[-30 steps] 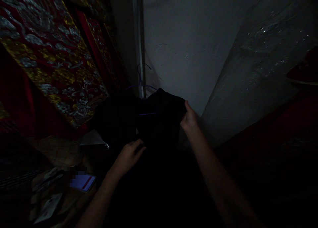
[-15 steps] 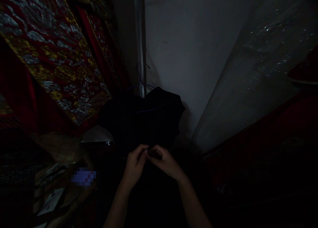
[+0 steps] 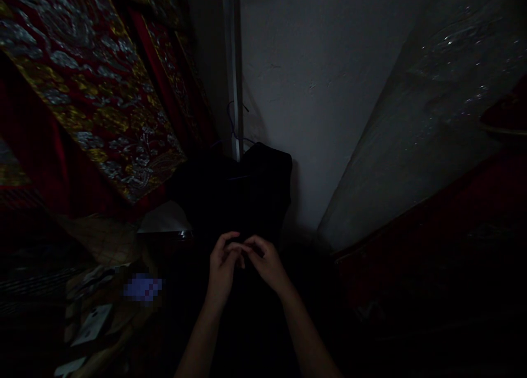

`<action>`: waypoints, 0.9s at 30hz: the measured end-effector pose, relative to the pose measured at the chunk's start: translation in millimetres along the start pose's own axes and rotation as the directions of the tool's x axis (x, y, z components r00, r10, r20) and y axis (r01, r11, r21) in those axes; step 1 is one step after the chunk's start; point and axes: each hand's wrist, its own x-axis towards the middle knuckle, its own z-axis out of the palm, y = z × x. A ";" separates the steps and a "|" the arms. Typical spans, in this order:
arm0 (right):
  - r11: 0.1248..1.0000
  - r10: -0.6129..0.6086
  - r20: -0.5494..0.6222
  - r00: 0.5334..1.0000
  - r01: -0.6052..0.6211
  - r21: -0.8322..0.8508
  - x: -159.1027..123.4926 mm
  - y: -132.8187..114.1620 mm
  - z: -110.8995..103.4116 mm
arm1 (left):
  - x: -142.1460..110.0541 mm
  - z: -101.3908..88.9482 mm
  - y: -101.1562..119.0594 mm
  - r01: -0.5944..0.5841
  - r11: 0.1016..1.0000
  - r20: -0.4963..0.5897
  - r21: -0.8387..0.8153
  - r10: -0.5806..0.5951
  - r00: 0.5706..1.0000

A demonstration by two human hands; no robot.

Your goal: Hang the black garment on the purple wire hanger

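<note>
Black cloth, a garment, hangs at twelve o'clock from my remote view's hands, its long axis running toward six. I have left hand and right hand about equally near, fingers curled, tips almost meeting before it; whether they pinch cloth, I cannot tell. Grey wall behind; red embroidered fabric at ten; dim room.

text: none legible | lit screen: pixelated, unreadable | pale flat object: dark marks, unreadable
</note>
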 end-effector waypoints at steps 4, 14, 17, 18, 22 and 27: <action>0.999 -0.019 -0.056 0.998 0.016 -0.049 42.3 10.8 5.6 | 6.5 -9.9 -8.7 0.035 0.999 -0.068 0.035 -0.032 0.997; 0.874 0.193 -0.031 0.981 -0.187 -0.448 86.1 45.2 13.9 | 9.0 -27.0 -28.2 0.019 0.985 -0.075 0.173 -0.006 0.997; 0.892 0.161 -0.074 0.984 -0.177 -0.416 38.6 42.7 19.6 | 14.1 -29.9 -50.5 -0.050 0.945 -0.104 0.324 0.089 0.991; 0.901 0.152 -0.088 0.984 -0.174 -0.398 24.2 39.3 21.1 | 15.4 -28.9 -57.0 -0.065 0.926 -0.097 0.373 0.109 0.989; 0.972 0.114 -0.156 0.981 -0.143 -0.188 -8.1 16.4 19.4 | 15.1 -16.1 -63.4 -0.154 0.863 -0.071 0.480 0.213 0.974; 0.989 0.149 -0.114 0.982 -0.144 0.045 -9.9 -18.2 8.3 | 1.9 3.6 -43.0 -0.308 0.820 -0.018 0.482 0.361 0.933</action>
